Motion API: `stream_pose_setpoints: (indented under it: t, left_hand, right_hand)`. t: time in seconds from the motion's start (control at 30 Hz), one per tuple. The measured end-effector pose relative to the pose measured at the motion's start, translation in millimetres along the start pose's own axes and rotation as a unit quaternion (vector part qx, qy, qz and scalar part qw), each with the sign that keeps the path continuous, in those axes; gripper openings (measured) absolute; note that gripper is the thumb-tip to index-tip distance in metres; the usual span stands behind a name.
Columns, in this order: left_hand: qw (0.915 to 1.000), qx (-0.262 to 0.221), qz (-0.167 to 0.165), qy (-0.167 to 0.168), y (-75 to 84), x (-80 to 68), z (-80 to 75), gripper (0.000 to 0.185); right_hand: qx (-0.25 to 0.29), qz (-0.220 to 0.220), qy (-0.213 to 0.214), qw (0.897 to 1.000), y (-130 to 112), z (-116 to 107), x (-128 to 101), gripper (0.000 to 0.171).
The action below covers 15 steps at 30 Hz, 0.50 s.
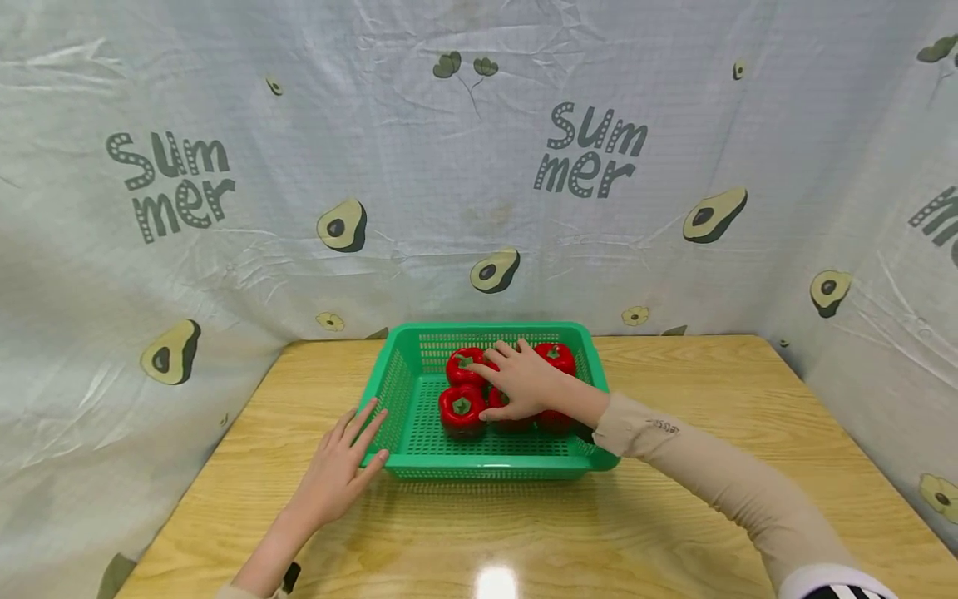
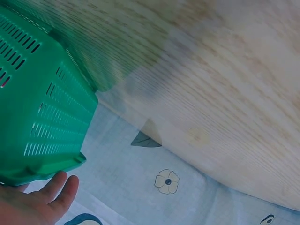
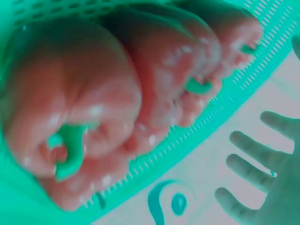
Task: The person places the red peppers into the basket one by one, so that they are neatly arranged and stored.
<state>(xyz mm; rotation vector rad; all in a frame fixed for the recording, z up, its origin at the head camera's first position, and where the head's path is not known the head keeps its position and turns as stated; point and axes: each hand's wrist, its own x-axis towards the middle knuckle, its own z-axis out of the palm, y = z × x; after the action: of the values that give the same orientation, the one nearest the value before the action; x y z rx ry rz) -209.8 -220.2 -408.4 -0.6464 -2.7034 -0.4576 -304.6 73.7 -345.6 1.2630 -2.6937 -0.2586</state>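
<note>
Several red bell peppers [image 1: 461,412] with green stems sit upright in a green plastic basket [image 1: 486,462], mostly in its middle and right part. My right hand [image 1: 526,381] is over them with its fingers spread, hiding some of the peppers from the head camera. In the right wrist view, spread fingers [image 3: 253,145] show apart from the nearest pepper [image 3: 70,93]. At the basket's left side is my left hand [image 1: 337,470], fingers extended along the rim. The left wrist view shows its fingertips [image 2: 65,194] close to the rim; firm contact is hard to tell.
The basket stands on a wooden table [image 1: 688,391], near its back edge. A pale curtain [image 1: 419,166] printed with avocados and lettering hangs right behind the table and along both sides. The basket's left part shows bare slotted floor [image 1: 422,424].
</note>
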Motion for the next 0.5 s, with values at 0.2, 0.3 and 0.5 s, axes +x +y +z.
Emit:
stream_pose_setpoints:
  t: [0.2,0.3,0.5]
  left_hand:
    - [0.9996,-0.012,0.004,0.025,-0.2,-2.5,-5.3,0.053]
    - [0.9991,-0.015,0.009,0.038,-2.6,-3.6,-10.4,0.053]
    - [0.9981,-0.019,-0.003,0.059,-15.7,-8.0,-19.8,0.057]
  right_hand:
    - [0.039,0.027,0.009,0.999,9.8,-16.1,-37.0,0.066]
    - [0.066,0.041,0.013,0.997,16.0,-15.4,-58.5,0.063]
    - [0.12,0.075,0.045,0.989,29.3,-2.1,-102.7,0.06]
